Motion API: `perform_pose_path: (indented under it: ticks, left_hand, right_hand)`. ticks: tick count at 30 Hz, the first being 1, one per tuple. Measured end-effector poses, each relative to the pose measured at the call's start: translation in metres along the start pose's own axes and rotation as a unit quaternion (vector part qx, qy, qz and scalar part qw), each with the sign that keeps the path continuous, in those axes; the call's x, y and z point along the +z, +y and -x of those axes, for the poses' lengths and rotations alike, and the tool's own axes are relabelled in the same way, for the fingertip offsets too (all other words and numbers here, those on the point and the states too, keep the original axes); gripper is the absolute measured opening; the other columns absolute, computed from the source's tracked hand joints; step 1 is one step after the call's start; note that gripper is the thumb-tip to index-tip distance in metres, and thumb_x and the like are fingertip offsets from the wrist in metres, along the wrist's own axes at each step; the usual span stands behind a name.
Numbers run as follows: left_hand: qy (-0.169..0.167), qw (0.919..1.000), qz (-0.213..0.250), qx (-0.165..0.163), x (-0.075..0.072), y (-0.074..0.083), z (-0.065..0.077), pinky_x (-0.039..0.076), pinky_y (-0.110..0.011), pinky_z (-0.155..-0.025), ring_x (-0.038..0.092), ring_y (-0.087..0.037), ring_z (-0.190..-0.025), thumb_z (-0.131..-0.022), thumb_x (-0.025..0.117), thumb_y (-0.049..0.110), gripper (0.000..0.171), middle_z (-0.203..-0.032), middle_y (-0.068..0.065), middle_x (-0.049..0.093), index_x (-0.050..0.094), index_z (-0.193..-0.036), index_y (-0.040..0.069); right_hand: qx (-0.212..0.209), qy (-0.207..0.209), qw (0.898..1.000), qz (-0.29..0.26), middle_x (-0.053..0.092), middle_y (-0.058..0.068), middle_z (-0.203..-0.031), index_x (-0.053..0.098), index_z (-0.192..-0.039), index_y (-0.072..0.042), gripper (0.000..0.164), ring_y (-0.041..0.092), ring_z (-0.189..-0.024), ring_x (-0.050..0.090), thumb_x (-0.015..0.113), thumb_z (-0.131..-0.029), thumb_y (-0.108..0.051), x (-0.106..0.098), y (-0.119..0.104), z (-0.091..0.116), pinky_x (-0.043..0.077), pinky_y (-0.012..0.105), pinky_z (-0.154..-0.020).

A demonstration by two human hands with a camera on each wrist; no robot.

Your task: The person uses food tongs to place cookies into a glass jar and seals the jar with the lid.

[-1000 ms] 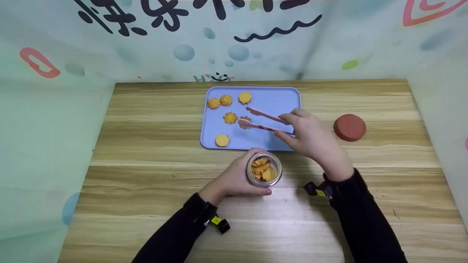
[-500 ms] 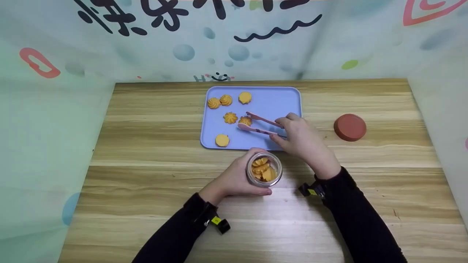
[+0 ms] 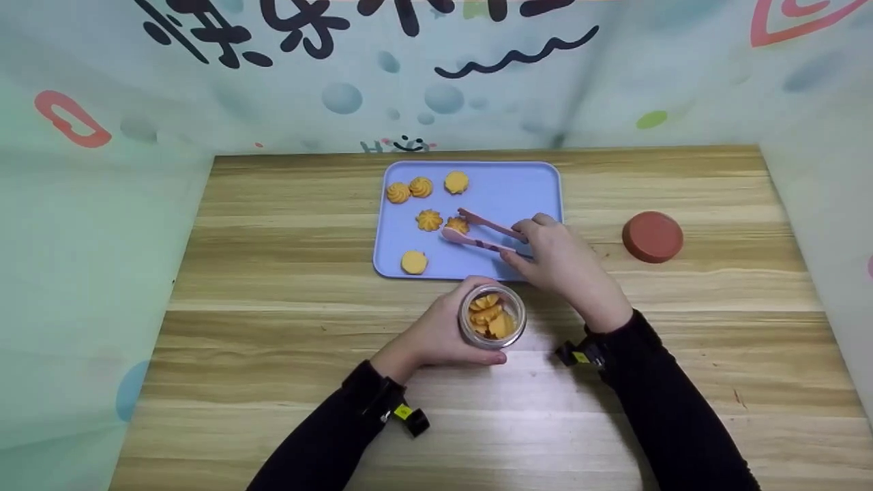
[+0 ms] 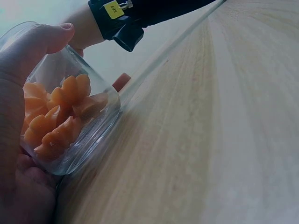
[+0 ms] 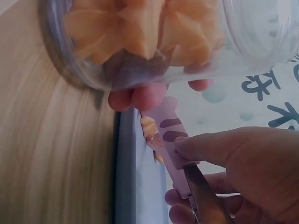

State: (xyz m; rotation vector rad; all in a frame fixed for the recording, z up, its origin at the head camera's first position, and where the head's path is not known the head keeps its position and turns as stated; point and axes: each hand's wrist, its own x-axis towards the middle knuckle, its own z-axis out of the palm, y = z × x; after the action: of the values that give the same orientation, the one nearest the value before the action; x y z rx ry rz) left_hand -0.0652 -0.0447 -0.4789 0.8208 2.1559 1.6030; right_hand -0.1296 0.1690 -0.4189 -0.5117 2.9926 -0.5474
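My left hand grips a clear glass jar standing on the table, fingers round one side and thumb round the other. Several golden cookies lie inside it. With thumb and fingers my right hand holds pink tongs over the blue tray. The tong tips are spread on either side of a ridged cookie. Another flower-shaped cookie lies just left of it. In the right wrist view the tongs show dark stripes and a metal end, partly behind the jar.
Two swirled cookies and a round one lie along the tray's far side, another round cookie near its front left. A red-brown round lid rests on the wooden table to the right. A printed curtain hangs behind.
My right hand has moved slightly left and toward me with the tongs, whose tips now straddle the ridged cookie. The left hand and jar have stayed in place.
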Motion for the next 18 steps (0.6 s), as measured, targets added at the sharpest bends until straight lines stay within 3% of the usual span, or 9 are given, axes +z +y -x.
perform_pose_path:
  ticks: [8, 11, 18]
  left_hand:
    - [-0.009, 0.9999, 0.003, 0.014, -0.006, 0.023, 0.003, 0.041, -0.029, -0.108, 0.053, -0.008, -0.118, -0.059, 0.091, 0.032, 0.091, -0.125, 0.007, 0.056, 0.039, -0.133, 0.023]
    - [-0.007, 0.9998, 0.011, 0.014, -0.005, 0.019, 0.003, 0.041, -0.029, -0.108, 0.053, -0.008, -0.118, -0.059, 0.091, 0.032, 0.091, -0.125, 0.007, 0.056, 0.039, -0.133, 0.024]
    - [0.003, 0.9999, 0.002, 0.017, 0.002, -0.006, -0.001, 0.041, -0.027, -0.108, 0.053, -0.004, -0.118, -0.055, 0.09, 0.043, 0.094, -0.125, 0.014, 0.055, 0.037, -0.133, 0.033]
  right_hand:
    - [-0.023, 0.023, 0.999, 0.023, 0.059, 0.005, -0.086, 0.066, -0.104, -0.006, 0.04, 0.022, -0.07, 0.055, 0.064, -0.087, -0.042, -0.001, -0.004, 0.002, 0.05, 0.037, -0.061]
    - [-0.032, 0.022, 0.999, 0.034, 0.059, 0.004, -0.085, 0.066, -0.104, -0.007, 0.039, 0.022, -0.069, 0.056, 0.064, -0.087, -0.042, -0.003, -0.005, 0.003, 0.051, 0.038, -0.06]
    - [-0.048, 0.004, 0.998, 0.037, 0.062, 0.006, -0.089, 0.066, -0.107, -0.007, 0.038, 0.024, -0.074, 0.06, 0.065, -0.087, -0.04, -0.011, -0.001, 0.006, 0.053, 0.041, -0.066]
